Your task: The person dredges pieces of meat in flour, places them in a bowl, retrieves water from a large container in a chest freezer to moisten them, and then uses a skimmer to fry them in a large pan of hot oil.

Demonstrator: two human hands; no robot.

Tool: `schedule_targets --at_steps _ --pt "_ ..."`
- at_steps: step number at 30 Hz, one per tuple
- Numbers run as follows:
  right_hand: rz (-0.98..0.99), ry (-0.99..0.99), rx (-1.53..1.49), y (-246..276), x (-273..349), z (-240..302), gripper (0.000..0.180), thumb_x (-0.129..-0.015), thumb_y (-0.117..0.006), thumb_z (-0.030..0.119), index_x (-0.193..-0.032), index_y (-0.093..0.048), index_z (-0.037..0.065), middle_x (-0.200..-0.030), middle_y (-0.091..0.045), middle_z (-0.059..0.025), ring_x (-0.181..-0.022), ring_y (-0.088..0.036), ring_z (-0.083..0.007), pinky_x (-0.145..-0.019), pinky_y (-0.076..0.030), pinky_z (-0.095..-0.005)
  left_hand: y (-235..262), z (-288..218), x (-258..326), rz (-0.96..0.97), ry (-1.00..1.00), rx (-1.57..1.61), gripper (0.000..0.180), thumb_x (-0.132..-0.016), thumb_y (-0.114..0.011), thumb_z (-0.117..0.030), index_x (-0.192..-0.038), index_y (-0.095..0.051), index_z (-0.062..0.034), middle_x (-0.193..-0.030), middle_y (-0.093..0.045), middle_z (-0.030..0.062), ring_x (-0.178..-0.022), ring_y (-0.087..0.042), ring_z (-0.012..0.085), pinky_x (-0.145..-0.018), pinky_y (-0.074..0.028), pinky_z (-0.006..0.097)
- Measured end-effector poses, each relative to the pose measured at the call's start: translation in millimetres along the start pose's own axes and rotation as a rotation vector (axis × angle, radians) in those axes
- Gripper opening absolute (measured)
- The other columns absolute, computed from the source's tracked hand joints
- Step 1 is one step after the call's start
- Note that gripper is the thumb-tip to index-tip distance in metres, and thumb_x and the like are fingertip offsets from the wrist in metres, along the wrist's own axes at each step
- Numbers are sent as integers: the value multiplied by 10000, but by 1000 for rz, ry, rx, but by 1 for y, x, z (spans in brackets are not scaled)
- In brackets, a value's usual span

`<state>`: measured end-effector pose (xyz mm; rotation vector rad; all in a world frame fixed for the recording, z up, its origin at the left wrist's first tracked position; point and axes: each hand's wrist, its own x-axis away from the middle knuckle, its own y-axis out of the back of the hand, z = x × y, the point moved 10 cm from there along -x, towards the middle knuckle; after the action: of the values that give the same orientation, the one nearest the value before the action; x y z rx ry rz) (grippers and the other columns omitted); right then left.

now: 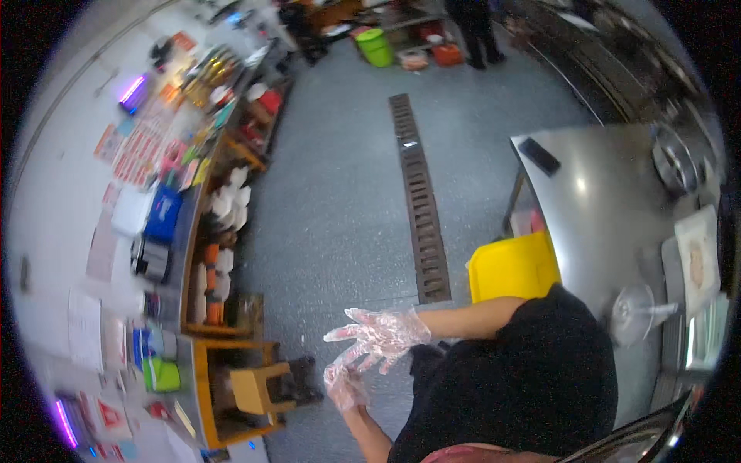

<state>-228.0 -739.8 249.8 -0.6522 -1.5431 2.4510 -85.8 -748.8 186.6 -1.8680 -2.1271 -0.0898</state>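
Both my hands wear thin clear plastic gloves. My right hand reaches across in front of my black shirt, palm partly showing, its fingers spread apart. Just below it, my left hand is closed, with its curled fingers at a fingertip of the right hand's plastic glove. The two hands touch there, and the left fingers look pinched on the film. Motion blur and shine on the plastic hide the exact grip. Both hands are held in the air over the grey floor.
A floor drain grate runs ahead. To the right stand a yellow bin and a steel table bearing a phone and a metal bowl. At left are a wooden stool and a crowded shelf. A person stands far off.
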Motion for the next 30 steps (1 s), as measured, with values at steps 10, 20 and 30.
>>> schedule_targets --at_steps 10,20,30 --pt "-225 857 -40 95 145 232 711 -848 -323 643 -1391 -280 186 -1341 -383 -206 -1107 -490 -398 -832 -439 -568 -98 15 -281 424 389 -157 318 -866 -526 -358 -1079 -534 -122 -1065 -537 29 -891 -506 223 -716 -419 369" --pt "-474 1973 360 38 518 270 853 -741 -345 747 -1343 -372 143 -783 -608 -59 -721 -604 -215 -654 -507 -387 -407 8 -396 789 406 -332 253 -867 -534 -312 -1035 -549 -123 -965 -547 -5 -847 -500 173 -679 -425 304" --pt "-989 2408 -372 120 618 254 739 -770 -285 758 -1150 -498 161 -458 -309 29 -360 -295 -117 -338 -268 -272 -622 73 -425 915 669 -351 223 -893 -478 -315 -973 -562 -125 -878 -563 -4 -768 -508 176 -638 -431 308"
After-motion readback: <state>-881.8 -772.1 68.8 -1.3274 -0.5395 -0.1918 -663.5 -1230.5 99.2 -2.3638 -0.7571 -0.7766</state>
